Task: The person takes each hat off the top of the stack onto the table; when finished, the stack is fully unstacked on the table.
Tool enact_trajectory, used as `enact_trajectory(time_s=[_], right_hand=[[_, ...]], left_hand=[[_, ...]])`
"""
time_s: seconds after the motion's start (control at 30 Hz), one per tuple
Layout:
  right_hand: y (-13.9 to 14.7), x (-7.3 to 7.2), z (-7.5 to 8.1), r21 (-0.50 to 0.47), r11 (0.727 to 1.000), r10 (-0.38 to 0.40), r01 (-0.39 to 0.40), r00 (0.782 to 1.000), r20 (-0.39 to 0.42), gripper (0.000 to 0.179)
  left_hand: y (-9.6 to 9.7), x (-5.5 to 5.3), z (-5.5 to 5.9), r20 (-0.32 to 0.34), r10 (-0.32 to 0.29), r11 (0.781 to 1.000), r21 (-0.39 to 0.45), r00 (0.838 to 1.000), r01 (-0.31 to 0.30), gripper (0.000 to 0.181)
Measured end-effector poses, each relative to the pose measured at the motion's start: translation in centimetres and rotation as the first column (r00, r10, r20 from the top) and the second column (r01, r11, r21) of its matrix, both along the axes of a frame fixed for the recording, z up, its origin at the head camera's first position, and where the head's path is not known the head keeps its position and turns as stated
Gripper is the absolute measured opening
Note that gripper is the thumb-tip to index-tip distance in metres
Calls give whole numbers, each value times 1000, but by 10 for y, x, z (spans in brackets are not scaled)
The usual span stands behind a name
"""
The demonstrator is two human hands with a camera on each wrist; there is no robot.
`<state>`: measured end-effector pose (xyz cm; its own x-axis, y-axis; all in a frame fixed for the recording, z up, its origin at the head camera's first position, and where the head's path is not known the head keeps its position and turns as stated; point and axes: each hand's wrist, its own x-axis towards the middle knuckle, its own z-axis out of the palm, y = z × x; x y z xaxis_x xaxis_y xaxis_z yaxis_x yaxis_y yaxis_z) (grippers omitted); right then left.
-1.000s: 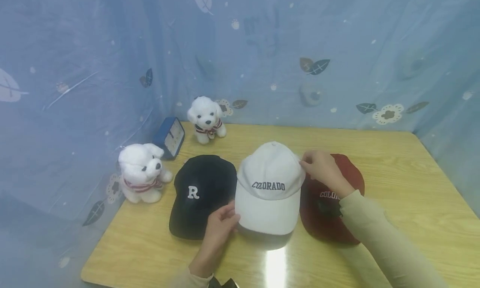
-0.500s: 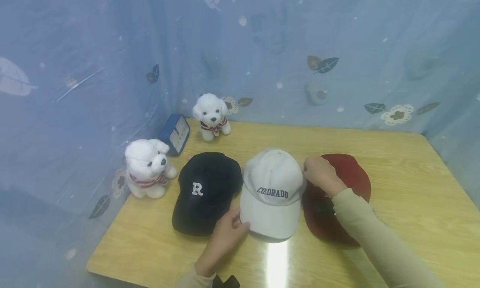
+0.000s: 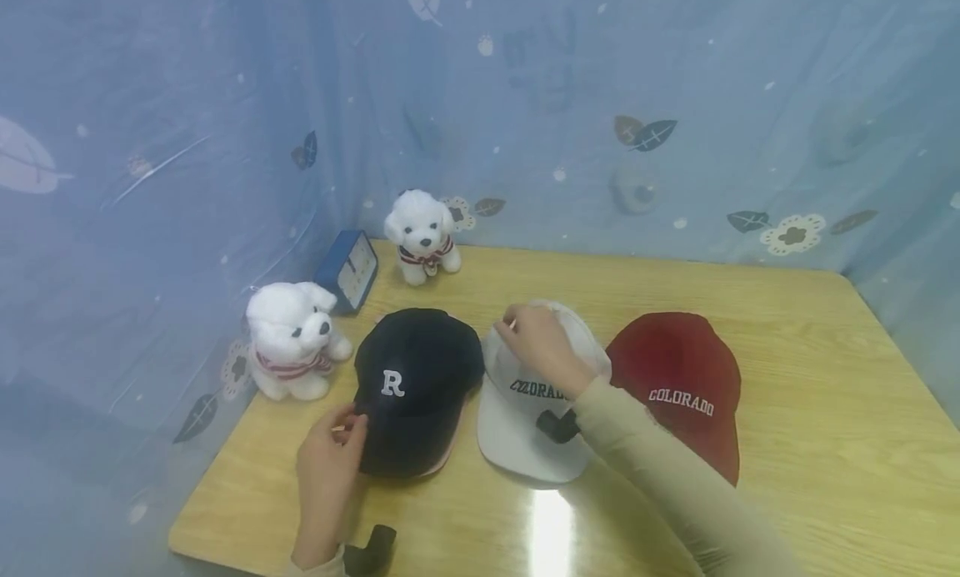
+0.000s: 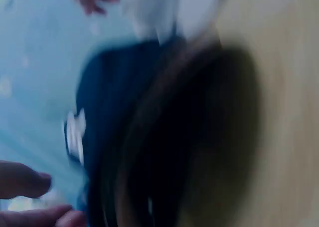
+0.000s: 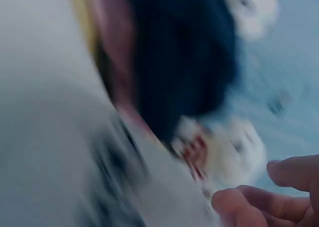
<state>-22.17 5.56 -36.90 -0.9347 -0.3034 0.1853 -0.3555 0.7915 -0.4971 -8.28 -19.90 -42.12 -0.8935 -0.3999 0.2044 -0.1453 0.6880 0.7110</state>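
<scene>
A black cap (image 3: pixel 423 360) with a white R lies on the table. My left hand (image 3: pixel 327 464) is at the left edge of its brim, fingertips right beside the cloth. In the left wrist view the thumb (image 4: pixel 25 181) and fingers stand apart, with nothing between them. Right of the black cap lies a white cap (image 3: pixel 513 439) lettered COLORADO, partly hidden by my right hand (image 3: pixel 540 343), which hovers over its crown with fingers loosely bent and nothing held. In the right wrist view the black cap (image 5: pixel 184 52) shows beyond the white one (image 5: pixel 50 137).
A dark red COLORADO cap (image 3: pixel 667 356) lies to the right, partly behind the right sleeve. Two white plush dogs (image 3: pixel 288 327) and a blue clock (image 3: pixel 348 270) stand at the table's left and back left. A patterned blue curtain (image 3: pixel 555 85) rises behind the table (image 3: pixel 810 377).
Both hands have left the white cap, which has been lowered onto the table. The left hand moved left to the black cap's brim; the right moved left over the white crown.
</scene>
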Motion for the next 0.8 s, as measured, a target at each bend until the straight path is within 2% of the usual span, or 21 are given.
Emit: enact_trajectory(time_s=[0.07, 0.13, 0.2, 0.3, 0.37, 0.47, 0.57, 0.7, 0.8], right_hand=[[-21, 2, -12, 66, 996, 50, -52, 998, 35, 30], [-36, 4, -21, 115, 990, 71, -80, 994, 82, 34], [-46, 4, -29, 142, 987, 52, -69, 991, 124, 37], [-52, 2, -35, 144, 989, -2, -24, 984, 177, 36], [-53, 1, -38, 116, 993, -8, -15, 981, 194, 34], [-55, -1, -41, 75, 997, 17, -34, 977, 213, 31], [-58, -3, -42, 46, 997, 52, -64, 974, 221, 22], [-59, -4, -44, 10, 998, 60, -65, 969, 242, 14], [-59, -3, -44, -5, 998, 58, -58, 969, 241, 11]], left_hand=[[-13, 5, -4, 66, 35, 996, -87, 997, -29, 33], [-21, 8, -8, 140, 33, 990, -143, 990, -13, 39], [-26, 10, -12, 200, 3, 988, -150, 980, 27, 43], [-30, 9, -18, 248, -46, 992, -100, 968, 73, 43], [-32, 8, -21, 255, -68, 995, -58, 965, 85, 42], [-34, 9, -25, 240, -63, 998, -6, 969, 66, 40], [-35, 8, -27, 200, -65, 998, 24, 978, 62, 37], [-34, 5, -27, 145, -81, 996, 45, 986, 75, 35], [-33, 2, -25, 169, -81, 993, 93, 982, 66, 38]])
